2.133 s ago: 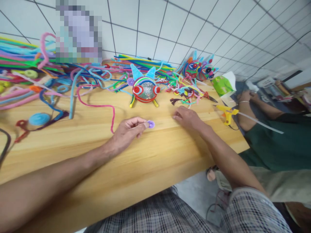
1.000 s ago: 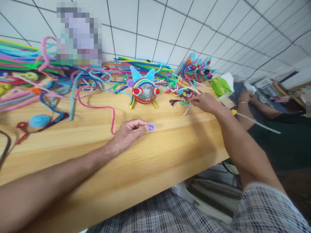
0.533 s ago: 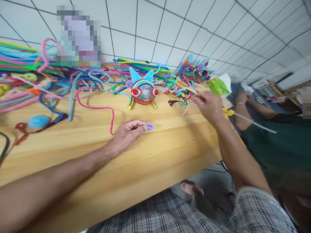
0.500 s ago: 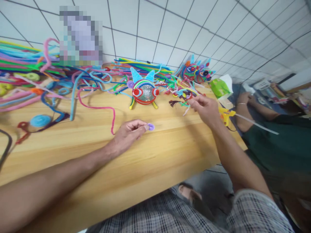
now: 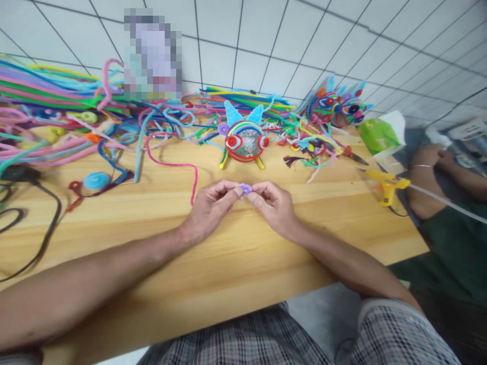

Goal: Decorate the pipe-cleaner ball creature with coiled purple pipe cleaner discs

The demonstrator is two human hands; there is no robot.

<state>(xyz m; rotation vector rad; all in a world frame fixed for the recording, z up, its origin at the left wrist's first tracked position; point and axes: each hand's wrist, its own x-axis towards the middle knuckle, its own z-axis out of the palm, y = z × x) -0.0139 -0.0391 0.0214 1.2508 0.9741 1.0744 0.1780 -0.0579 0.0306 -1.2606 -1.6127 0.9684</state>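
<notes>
A small purple coil (image 5: 246,189) is pinched between the fingertips of both hands, just over the wooden table (image 5: 243,268). My left hand (image 5: 213,205) grips its left edge and my right hand (image 5: 276,205) its right edge. Just beyond them stands a round figure (image 5: 247,143) with blue pointed ears, red and white eyes, a silvery middle and yellow feet. A second purple coil (image 5: 222,129) sits by its left ear. Left of the hands, a bent pink pipe cleaner (image 5: 196,177) lies on the table.
Many pipe cleaners (image 5: 45,96) are heaped along the back left. Scissors (image 5: 357,157), a yellow glue gun (image 5: 387,185), a green tissue pack (image 5: 380,134) and two similar figures (image 5: 337,109) are at the right. A black cable (image 5: 53,223) lies left. Another person's arm (image 5: 426,177) shows far right.
My right hand has come from the pile of pipe cleaner scraps at the right to the purple coil and now grips it with my left hand. The view has shifted, uncovering the scissors.
</notes>
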